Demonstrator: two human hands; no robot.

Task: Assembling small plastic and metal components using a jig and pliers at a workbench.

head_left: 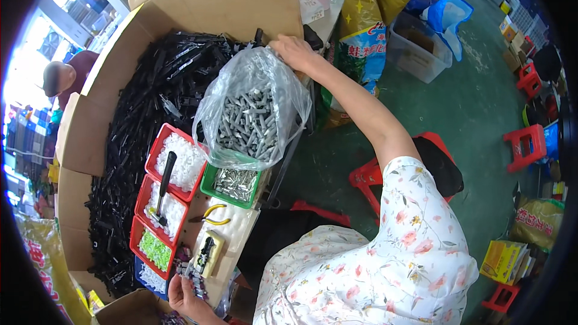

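A clear plastic bag (208, 97) full of grey plastic pieces (248, 123) stands open at the table's far side. My right hand (295, 53) reaches out to it, fingers bent and closed on its upper rim. Low in the view, my left hand (185, 296) is closed beside a cluster of small purple and silver parts (195, 277); what its fingers pinch is too small to make out. Next to that cluster lies a cream block fixture (212, 254) with a black piece on it. Yellow-handled pliers (215, 215) lie just beyond the block.
Red trays (152, 174) hold white and light-green small parts, with a black-handled hammer (165, 180) across them. A green tray (208, 180) contains metal pins. Black plastic strips (144, 102) fill a large cardboard box (90, 144). Red stools (364, 177) stand on the green floor. Another person (78, 72) is at far left.
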